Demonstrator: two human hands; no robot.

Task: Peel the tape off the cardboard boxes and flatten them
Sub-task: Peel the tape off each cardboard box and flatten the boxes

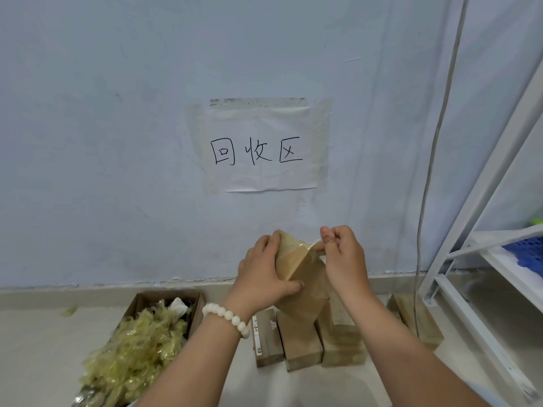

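I hold a small taped cardboard box [301,277] up in front of the wall, tilted on one corner. My left hand [263,274] grips its left side, thumb across the front face. My right hand [342,257] pinches a strip of clear tape [315,245] at the box's upper right edge, fingers curled. The tape is lifted a little off the cardboard. A white bead bracelet circles my left wrist.
Several small cardboard boxes [302,342] stand on the floor below my hands, one more [417,321] to the right. An open carton [164,301] heaped with peeled yellowish tape [132,356] sits at lower left. A white metal shelf [482,254] stands on the right, a cable [435,142] hanging beside it.
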